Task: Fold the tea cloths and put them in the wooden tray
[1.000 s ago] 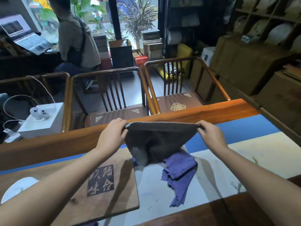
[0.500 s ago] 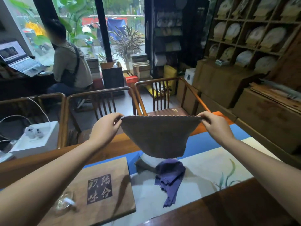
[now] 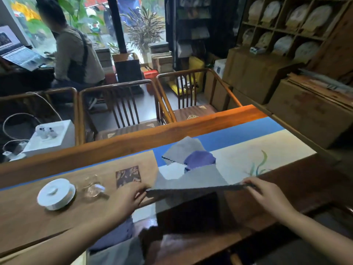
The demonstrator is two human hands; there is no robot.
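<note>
I hold a grey tea cloth stretched low over the table's near edge. My left hand pinches its left corner and my right hand pinches its right corner; the lower part hangs down in front of the table. Beyond it lie a purple tea cloth and a second grey cloth, bunched on the mat. The wooden tray with a dark square of characters lies at the left, under my left hand.
A white lidded cup and a small glass cup stand on the tray. The blue and cream mat runs to the right. Wooden chairs stand beyond the far edge; a person sits at the back left.
Both hands have come down and toward me with the grey cloth, from chest height to just above the table's near edge. The view has tilted down, so the cups on the tray show.
</note>
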